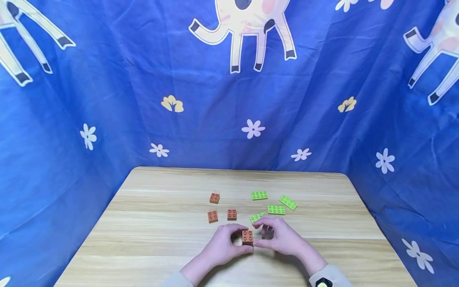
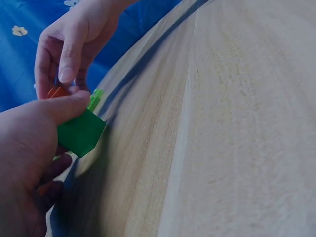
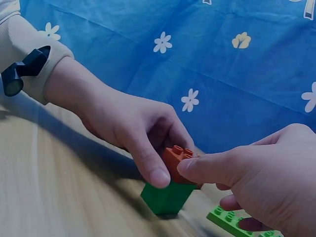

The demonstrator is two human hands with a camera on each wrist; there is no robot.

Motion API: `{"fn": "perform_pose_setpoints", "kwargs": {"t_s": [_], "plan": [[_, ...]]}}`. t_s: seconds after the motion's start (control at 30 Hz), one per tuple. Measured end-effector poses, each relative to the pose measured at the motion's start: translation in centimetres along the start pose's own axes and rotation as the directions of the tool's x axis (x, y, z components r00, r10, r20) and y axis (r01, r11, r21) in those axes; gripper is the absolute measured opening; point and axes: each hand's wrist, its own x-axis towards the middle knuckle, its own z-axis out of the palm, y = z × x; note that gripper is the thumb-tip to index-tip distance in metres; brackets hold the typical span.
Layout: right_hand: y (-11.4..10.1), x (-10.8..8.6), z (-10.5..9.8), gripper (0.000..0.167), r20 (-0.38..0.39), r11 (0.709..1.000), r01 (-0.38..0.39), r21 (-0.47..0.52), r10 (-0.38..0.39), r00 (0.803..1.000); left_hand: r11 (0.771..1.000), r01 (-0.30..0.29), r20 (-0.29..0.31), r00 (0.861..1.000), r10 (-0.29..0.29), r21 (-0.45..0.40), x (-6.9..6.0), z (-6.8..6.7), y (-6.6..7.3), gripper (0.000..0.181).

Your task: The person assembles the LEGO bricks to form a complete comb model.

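Note:
A small reddish-brown toy brick (image 1: pixel 247 236) with studs on top sits on a darker green block (image 3: pixel 168 198), near the table's front. My left hand (image 1: pixel 225 246) pinches this stack, index finger at its far side and thumb at its near side. My right hand (image 1: pixel 279 236) is at the stack's right side. Its thumb touches or nearly touches the brown brick, while its bent index finger stands apart from it. In the left wrist view, the left thumb (image 2: pixel 74 104) lies along the green block's top edge. Whether the block rests on the table cannot be told.
Three loose brown bricks, one of them nearest the stack (image 1: pixel 232 215), lie farther back to the left. Several flat light-green bricks (image 1: pixel 276 210) lie behind the right hand. The wooden table (image 1: pixel 150 223) ends at a blue patterned curtain (image 1: pixel 215 147).

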Motion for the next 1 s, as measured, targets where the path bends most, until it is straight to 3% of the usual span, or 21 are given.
{"fn": "perform_pose_setpoints", "kwargs": {"t_s": [0.13,0.63,1.0], "plan": [[0.0,-0.1,-0.5,0.051,-0.009,1.000,0.007,-0.008,-0.007,1.000,0.999,-0.030,-0.026,0.999,0.029,-0.018,-0.1,0.1,0.1,0.064],[0.7,0.0,-1.0,0.046,-0.031,1.000,0.006,-0.023,-0.006,0.999,0.994,-0.089,-0.040,0.995,0.087,-0.065,-0.1,0.3,0.0,0.051],[1.9,0.3,-1.1,0.039,-0.083,0.990,-0.137,-0.037,0.134,0.988,0.993,-0.095,-0.039,0.995,0.093,-0.073,0.1,0.4,-0.3,0.048]]}}
